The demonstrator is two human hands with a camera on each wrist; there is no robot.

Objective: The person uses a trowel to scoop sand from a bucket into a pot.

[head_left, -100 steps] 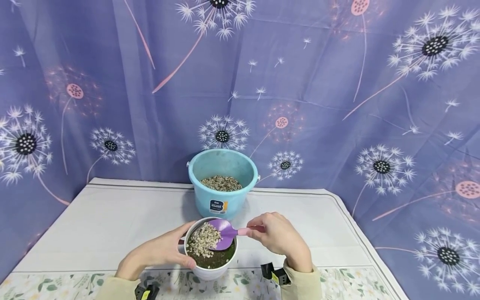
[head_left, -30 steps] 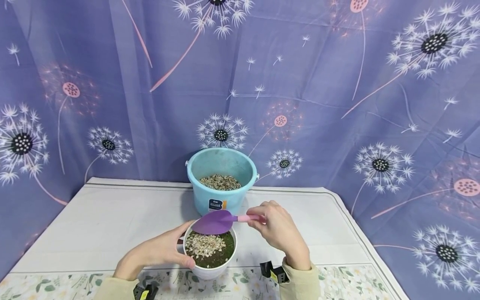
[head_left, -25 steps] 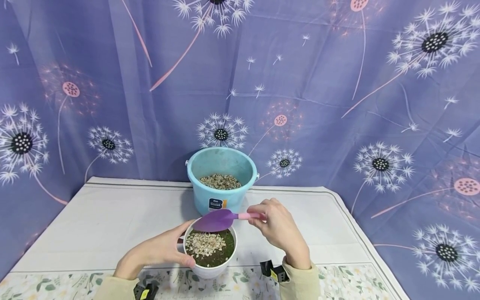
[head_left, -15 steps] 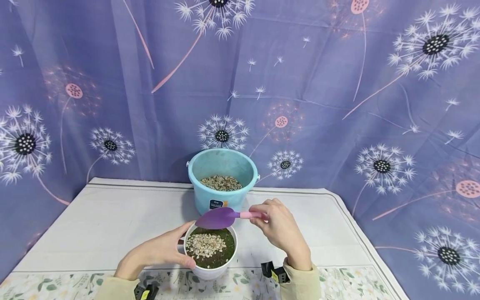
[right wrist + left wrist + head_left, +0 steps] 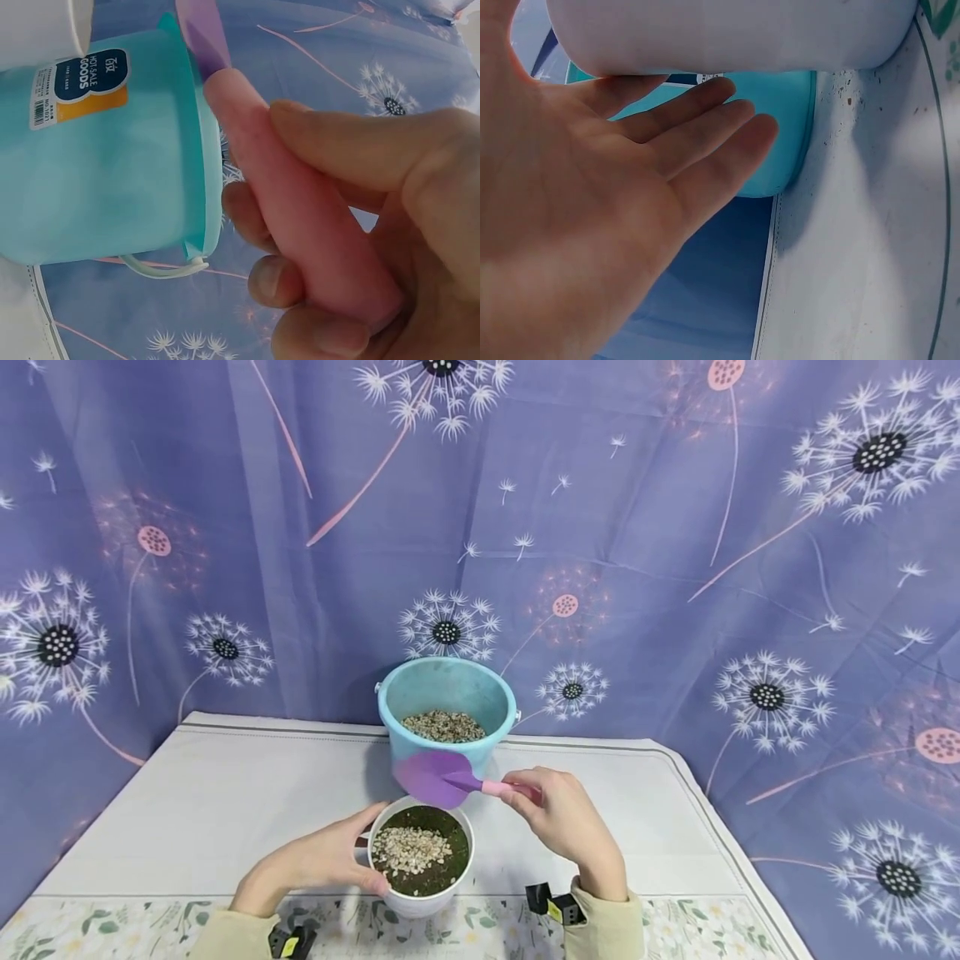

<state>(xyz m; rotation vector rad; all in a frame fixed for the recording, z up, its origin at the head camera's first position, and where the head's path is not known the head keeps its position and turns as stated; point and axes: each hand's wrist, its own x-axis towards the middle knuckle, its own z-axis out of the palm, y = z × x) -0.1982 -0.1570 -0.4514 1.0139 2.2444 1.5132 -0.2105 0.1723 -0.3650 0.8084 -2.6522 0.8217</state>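
Observation:
My left hand (image 5: 326, 864) holds a white flowerpot (image 5: 420, 906), thumb at its near rim and fingers along its far left side. Dark soil with green patches (image 5: 446, 877) fills the pot, and pale gravel (image 5: 411, 850) lies heaped on its left part. My right hand (image 5: 558, 810) grips the pink handle (image 5: 292, 202) of a purple trowel (image 5: 435, 778), fingers wrapped round it. The trowel blade is raised over the pot's far rim, in front of the bucket, with no gravel visible on it. In the left wrist view, my left fingers (image 5: 705, 142) extend below the pot.
Behind the pot stands a light blue bucket (image 5: 401, 739) with gravel (image 5: 444, 727) in it and a label on its front. A white cloth (image 5: 247, 802) with a floral front strip covers the table. A purple dandelion-print curtain (image 5: 337, 610) hangs behind.
The trowel has tipped its gravel onto the soil, then risen away from the pot towards the bucket, its blade turning. The gravel lies flatter. My left hand stays on the pot.

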